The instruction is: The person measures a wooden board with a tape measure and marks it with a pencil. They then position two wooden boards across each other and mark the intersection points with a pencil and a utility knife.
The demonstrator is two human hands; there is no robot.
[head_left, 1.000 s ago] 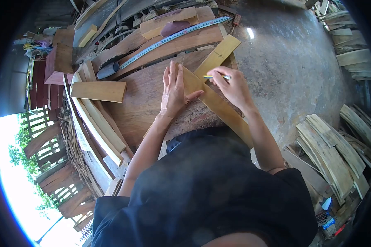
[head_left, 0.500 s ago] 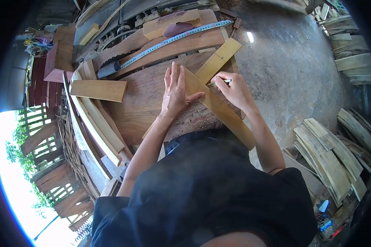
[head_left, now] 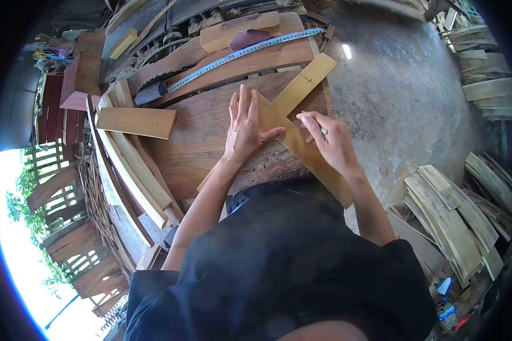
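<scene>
Yellow timber crossed in an X on the dark red-brown slab: the left hand lies flat, fingers spread and released, pinning the long strip where it overlaps the second strip. The right hand rests on that same long strip just beside the crossing, fingers curled tight around a pencil, only its end peeking out. Around them, a tape measure stretches along the planks behind, a loose board lies off to the left, and slats are piled on the concrete floor to the right.
</scene>
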